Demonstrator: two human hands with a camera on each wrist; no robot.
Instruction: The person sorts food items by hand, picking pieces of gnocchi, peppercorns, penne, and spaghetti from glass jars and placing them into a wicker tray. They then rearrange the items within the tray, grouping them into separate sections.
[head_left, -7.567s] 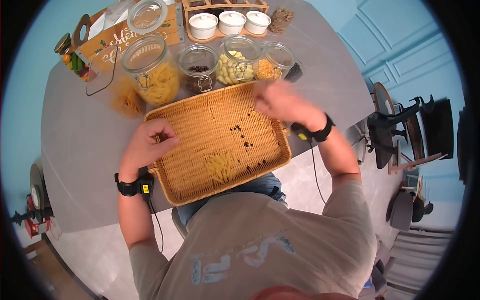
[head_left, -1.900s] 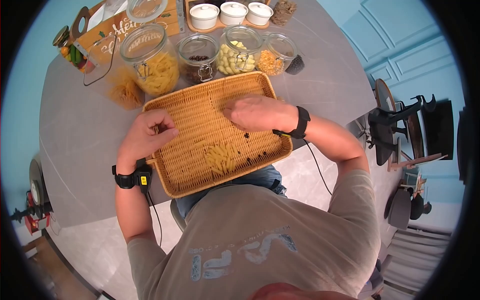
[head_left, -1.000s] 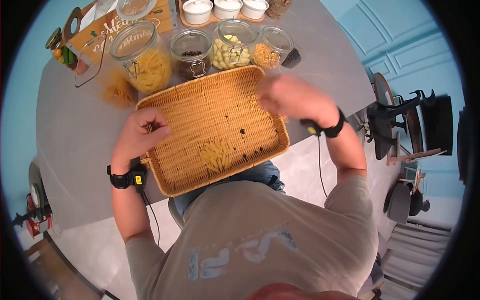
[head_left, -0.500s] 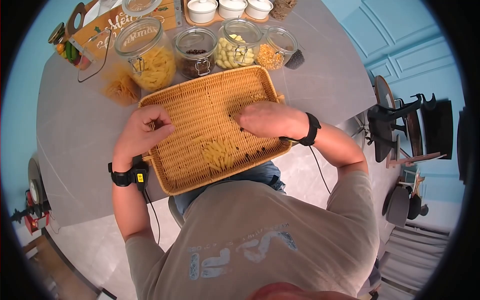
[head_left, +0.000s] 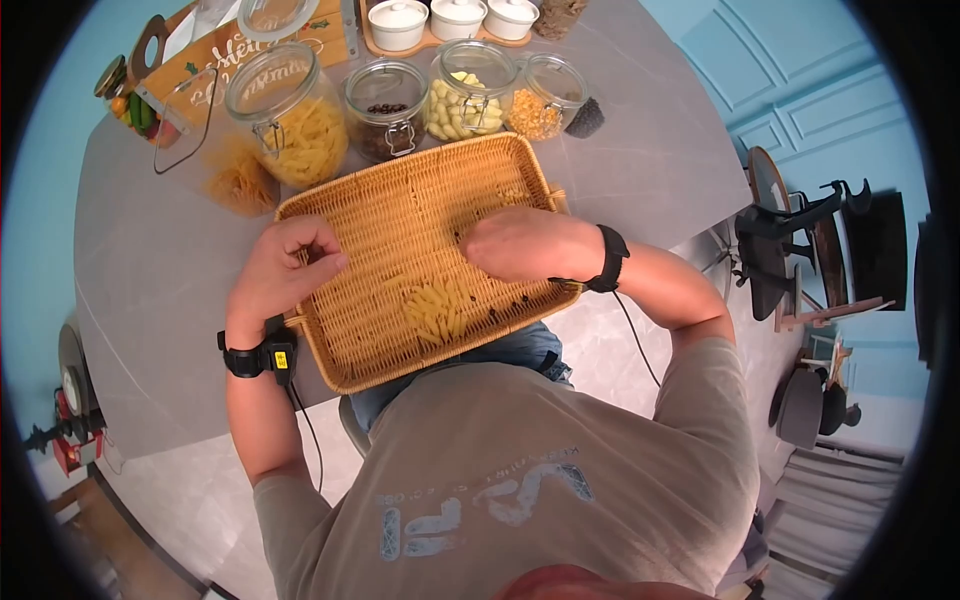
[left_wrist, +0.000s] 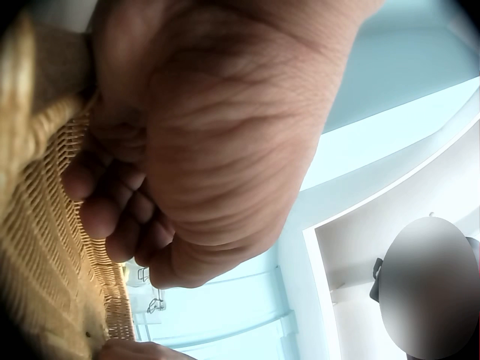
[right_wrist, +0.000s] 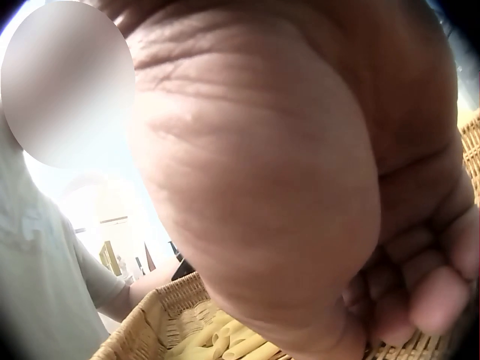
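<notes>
A rectangular wicker basket [head_left: 390, 215] lies at the table's near edge. My left hand [head_left: 285, 262] rests over its left rim with loosely curled fingers; in the left wrist view these fingers [left_wrist: 97, 217] hold nothing. My right hand [head_left: 530, 243] is low over the right half of the basket, palm down. Its curled fingers [right_wrist: 439, 300] point toward the weave in the right wrist view; I cannot tell whether they pinch anything. Penne pasta [head_left: 436, 310] is heaped near the front. A few black beans [head_left: 493, 314] lie beside it, and small yellow pieces [head_left: 512, 192] lie toward the back right corner.
Behind the basket stand glass jars of penne [head_left: 303, 135], dark beans [head_left: 385, 128], pale yellow pieces [head_left: 462, 108] and yellow kernels [head_left: 536, 112]. A clear container of spaghetti [head_left: 240, 185] is at the left. White lidded pots [head_left: 458, 18] and a wooden crate [head_left: 190, 75] stand farther back.
My right hand has come from the basket's back right corner to its middle right. Fewer black beans showed there one second ago than 7.6 seconds ago. My left hand stays at the rim.
</notes>
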